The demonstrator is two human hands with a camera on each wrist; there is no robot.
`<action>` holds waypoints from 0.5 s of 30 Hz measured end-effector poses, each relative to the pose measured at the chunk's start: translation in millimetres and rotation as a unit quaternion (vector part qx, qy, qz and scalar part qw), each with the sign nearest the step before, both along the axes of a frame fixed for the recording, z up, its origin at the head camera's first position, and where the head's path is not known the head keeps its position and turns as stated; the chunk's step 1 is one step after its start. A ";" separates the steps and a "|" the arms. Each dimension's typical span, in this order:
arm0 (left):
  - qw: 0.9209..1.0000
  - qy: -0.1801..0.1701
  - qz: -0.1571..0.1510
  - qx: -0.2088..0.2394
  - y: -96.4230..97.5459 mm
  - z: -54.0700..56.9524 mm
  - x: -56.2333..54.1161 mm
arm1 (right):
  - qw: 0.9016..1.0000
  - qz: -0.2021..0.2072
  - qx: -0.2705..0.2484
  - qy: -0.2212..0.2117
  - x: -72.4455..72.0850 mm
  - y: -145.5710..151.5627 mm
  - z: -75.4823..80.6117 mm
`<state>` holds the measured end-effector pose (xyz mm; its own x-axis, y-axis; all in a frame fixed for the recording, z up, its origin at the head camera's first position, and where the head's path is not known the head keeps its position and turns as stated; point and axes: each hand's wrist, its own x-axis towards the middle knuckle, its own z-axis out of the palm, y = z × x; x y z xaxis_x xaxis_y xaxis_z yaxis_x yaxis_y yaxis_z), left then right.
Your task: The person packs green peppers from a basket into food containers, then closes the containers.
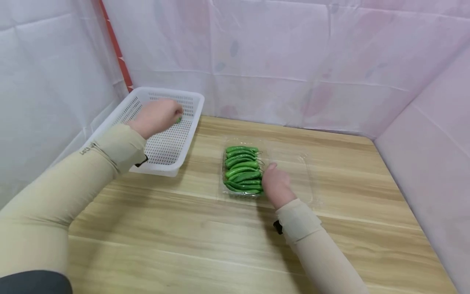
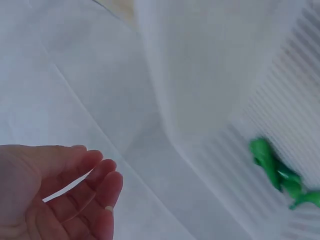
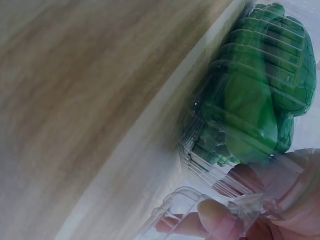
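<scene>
My left hand (image 1: 158, 116) is above the white perforated basket (image 1: 174, 166). Its fingers curve loosely, and the left wrist view shows nothing between them. Beyond that hand (image 2: 70, 195), a few green chili peppers (image 2: 280, 172) lie inside the basket; the head view mostly hides them. On the table, a clear plastic clamshell box (image 1: 240, 195) stands with its lid (image 1: 299, 171) folded out to the right. Green chili peppers (image 1: 242, 169) fill it in a row. My right hand (image 1: 277, 183) grips the box's edge on the lid side, thumb and fingers around the clear plastic.
The wooden table (image 1: 205, 241) carries the basket at its back left and the box near its middle. Pale sheeting (image 1: 264, 61) hangs behind and along both sides. A red strip (image 1: 115, 43) runs down the back left corner.
</scene>
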<state>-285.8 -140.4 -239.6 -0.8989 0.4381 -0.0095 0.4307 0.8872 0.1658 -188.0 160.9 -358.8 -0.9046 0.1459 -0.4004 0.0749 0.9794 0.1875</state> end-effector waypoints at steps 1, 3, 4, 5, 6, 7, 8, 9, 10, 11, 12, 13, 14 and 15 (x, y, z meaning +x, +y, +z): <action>1.000 -0.005 0.010 0.005 -6.5 -1.7 -6.7 | 1.000 -0.001 0.000 -0.001 0.5 0.9 -0.4; 0.999 -0.017 0.037 0.017 -17.7 -5.8 -18.7 | 1.000 -0.003 -0.001 0.000 2.0 2.0 -0.1; 0.998 -0.018 0.050 0.021 -22.8 -8.5 -24.8 | 1.000 -0.003 0.000 0.001 2.8 2.3 0.4; 0.998 -0.015 0.060 0.023 -27.7 -11.0 -30.5 | 1.000 -0.002 0.000 0.004 3.4 2.6 0.5; 0.997 -0.014 0.070 0.020 -33.0 -14.1 -37.0 | 1.000 -0.001 0.000 0.006 4.4 3.1 0.9; 0.996 -0.018 0.081 0.020 -37.9 -17.0 -42.6 | 1.000 -0.001 -0.002 0.008 5.5 3.4 1.6; 0.995 -0.022 0.091 0.017 -42.8 -20.4 -48.1 | 1.000 -0.001 -0.004 0.011 6.6 4.0 1.6; 0.995 -0.029 0.094 0.007 -48.0 -23.8 -53.4 | 1.000 0.001 -0.004 0.013 7.7 4.5 1.2; 0.995 -0.036 0.095 -0.004 -53.0 -27.4 -57.7 | 1.000 0.002 -0.005 0.014 8.9 5.0 0.5; 0.994 -0.049 0.098 -0.009 -57.0 -30.6 -60.5 | 1.000 0.003 -0.004 0.014 10.2 5.2 -0.2; 0.993 -0.064 0.099 -0.021 -60.3 -33.9 -63.2 | 1.000 0.006 -0.001 0.012 11.9 5.3 -0.6; 0.991 -0.079 0.099 -0.036 -62.6 -37.1 -65.0 | 1.000 0.007 0.000 0.014 13.2 5.0 -1.2; 0.991 -0.087 0.097 -0.043 -63.8 -39.1 -66.0 | 1.000 0.008 0.003 0.013 14.5 4.7 -1.9; 0.990 -0.095 0.094 -0.051 -64.6 -41.0 -66.4 | 1.000 0.007 0.004 0.013 15.9 4.3 -2.2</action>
<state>-352.1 -204.9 -280.6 -0.9422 0.2511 -0.2220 0.2256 0.9649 0.1343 -172.1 165.2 -361.0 -0.9166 0.1360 -0.3760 0.0659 0.9789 0.1935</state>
